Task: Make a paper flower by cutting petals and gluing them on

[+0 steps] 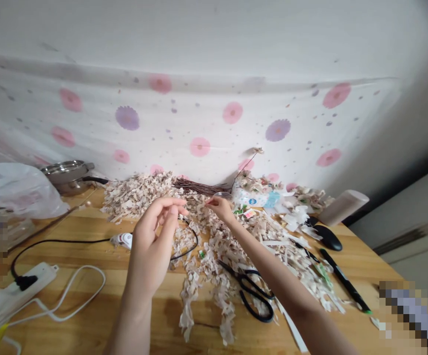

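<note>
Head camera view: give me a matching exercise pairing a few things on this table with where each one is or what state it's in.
Things:
1. Black-handled scissors
2. Stainless steel pan
3. White power strip
4. Bundle of dark twigs

Places or states:
A. At the back, near the pink-flowered white cloth
B. Holding a black plug
C. Beside a white plastic bag
D. Lying among pale shredded strips on the wooden table

Pairs: 1-D, 2-C, 3-B, 4-A
</note>
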A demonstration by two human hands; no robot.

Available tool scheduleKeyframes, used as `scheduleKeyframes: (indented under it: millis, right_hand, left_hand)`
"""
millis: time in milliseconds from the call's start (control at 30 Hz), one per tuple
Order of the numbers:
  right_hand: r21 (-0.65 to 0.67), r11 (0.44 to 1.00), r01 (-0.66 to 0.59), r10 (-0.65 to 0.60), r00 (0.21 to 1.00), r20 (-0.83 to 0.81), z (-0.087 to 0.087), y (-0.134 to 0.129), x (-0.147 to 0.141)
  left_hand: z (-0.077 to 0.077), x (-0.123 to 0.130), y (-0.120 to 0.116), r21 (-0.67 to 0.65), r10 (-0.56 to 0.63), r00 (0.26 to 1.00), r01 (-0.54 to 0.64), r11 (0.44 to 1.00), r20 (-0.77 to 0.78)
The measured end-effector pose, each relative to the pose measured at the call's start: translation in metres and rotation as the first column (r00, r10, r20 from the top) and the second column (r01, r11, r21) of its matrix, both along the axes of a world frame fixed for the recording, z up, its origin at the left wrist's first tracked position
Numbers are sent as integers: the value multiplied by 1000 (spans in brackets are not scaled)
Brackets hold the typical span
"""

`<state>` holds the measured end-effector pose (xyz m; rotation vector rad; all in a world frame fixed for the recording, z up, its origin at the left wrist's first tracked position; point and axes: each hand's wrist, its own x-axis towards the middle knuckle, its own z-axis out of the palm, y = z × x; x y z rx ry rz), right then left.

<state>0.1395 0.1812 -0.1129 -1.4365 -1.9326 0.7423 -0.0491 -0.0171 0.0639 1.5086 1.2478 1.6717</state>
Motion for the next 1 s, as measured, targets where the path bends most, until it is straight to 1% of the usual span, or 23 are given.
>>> scheduleKeyframes:
  millis: [67, 167, 233, 333, 433, 533, 667, 833, 900, 1000]
  right_hand:
    - [12, 1000, 11, -12, 999, 42, -1, -1, 0]
    - [40, 999, 14, -20, 990, 141, 1, -4, -2]
    - [57, 998, -13, 0, 976, 218, 2, -8, -3]
    - [69, 994, -88, 60, 940, 335, 4, -16, -5]
    - [78, 988, -136, 90, 898, 430, 5, -24, -8]
    - [98, 986, -138, 76, 879, 470, 6, -29, -11]
    - [109, 988, -110, 54, 904, 424, 9, -28, -11]
    - [49, 997, -58, 43, 964, 263, 11, -24, -5]
    - [9, 998, -59, 57, 982, 179, 10, -23, 0]
    - [-40, 995, -91, 93, 995, 48, 10, -22, 8]
  left_hand:
    - [0, -1, -1, 6, 16, 1000, -16, 1000, 6]
    - [0, -9, -1, 46, 70, 997, -71, 996, 11]
    - [0, -14, 0, 79, 111, 993, -113, 990, 33]
    - [1, -17, 0, 105, 160, 985, -166, 981, 57]
    - [2, -16, -2, 106, 161, 985, -166, 980, 52]
    - [1, -13, -4, 100, 123, 992, -126, 987, 35]
    - [-1, -13, -3, 90, 93, 995, -95, 991, 25]
    - [-2, -17, 2, 62, 103, 995, -103, 993, -7]
    - [-3, -17, 7, 14, 79, 996, -78, 997, -52]
    - [-10, -16, 19, -102, 1, 988, -17, 995, -157]
